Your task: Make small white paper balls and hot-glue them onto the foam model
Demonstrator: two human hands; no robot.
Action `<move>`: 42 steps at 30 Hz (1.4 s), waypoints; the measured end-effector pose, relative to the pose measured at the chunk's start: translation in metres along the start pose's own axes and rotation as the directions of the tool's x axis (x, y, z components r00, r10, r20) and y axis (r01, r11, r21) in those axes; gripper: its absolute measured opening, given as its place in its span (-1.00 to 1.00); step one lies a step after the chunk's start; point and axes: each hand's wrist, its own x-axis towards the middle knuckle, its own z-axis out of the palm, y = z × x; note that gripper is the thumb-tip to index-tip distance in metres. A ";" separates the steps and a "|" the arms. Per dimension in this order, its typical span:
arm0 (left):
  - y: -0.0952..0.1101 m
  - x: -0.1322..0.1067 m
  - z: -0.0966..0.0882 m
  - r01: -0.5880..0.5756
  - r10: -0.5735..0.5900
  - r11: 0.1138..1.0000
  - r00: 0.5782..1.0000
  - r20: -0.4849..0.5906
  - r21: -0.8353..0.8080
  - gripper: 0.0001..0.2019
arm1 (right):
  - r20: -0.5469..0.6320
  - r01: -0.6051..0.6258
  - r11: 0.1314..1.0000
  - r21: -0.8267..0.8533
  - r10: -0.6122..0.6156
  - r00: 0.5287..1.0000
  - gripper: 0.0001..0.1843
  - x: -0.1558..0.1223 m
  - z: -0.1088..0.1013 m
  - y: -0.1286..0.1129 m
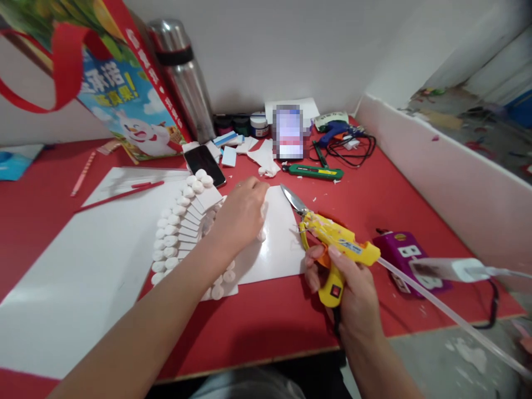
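Note:
My right hand [357, 291] grips a yellow hot glue gun [344, 246], its nozzle pointing up and left and a long clear glue stick trailing from its back. Over the white board [278, 249], my left hand [245, 213] has its fingertips pinched together; what they hold is hidden. A small white round piece shows just below those fingers. Under and beside my left forearm lies a curved white assembly [178, 230] of small rolled discs and flat strips, partly covered by the arm. Scissors [294, 199] lie behind the glue gun, with blades showing and handles mostly hidden.
A large white sheet [78, 266] with a red pen covers the left side. Behind are a picture bag [133, 111], steel flask [183, 77], dark phone [203, 163], lit phone [290, 133], green cutter [313, 171] and blue glue gun [334, 132]. A purple power strip [401, 249] sits right.

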 end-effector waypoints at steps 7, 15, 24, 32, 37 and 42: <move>0.000 0.015 0.009 -0.029 0.005 0.980 0.992 0.122 0.194 -0.92 | 0.006 -0.021 0.999 0.033 0.020 1.000 -0.69 0.001 -0.003 0.001; 0.007 0.011 0.000 0.040 -0.044 0.998 0.997 0.070 0.053 -0.90 | 0.020 -0.027 0.999 0.034 0.026 0.999 -0.70 0.002 -0.004 0.002; -0.014 -0.087 -0.041 0.256 -0.479 0.371 0.876 0.052 -0.892 -0.84 | 0.037 0.003 1.000 -0.011 -0.003 0.999 -0.72 -0.002 -0.006 0.001; -0.011 -0.157 -0.018 0.357 -0.452 -0.346 0.747 0.488 -0.867 -0.78 | 0.115 -0.066 0.983 -0.169 0.087 0.990 -0.75 -0.036 0.013 -0.013; -0.007 -0.150 -0.009 0.333 -0.376 -0.426 0.780 0.500 -0.841 -0.76 | 0.160 -0.187 0.957 -0.222 0.225 0.961 -0.69 -0.051 0.025 -0.015; -0.012 -0.147 -0.008 0.323 -0.407 -0.476 0.744 0.531 -0.818 -0.76 | 0.195 -0.246 0.921 -0.303 0.313 0.930 -0.64 -0.055 0.029 -0.018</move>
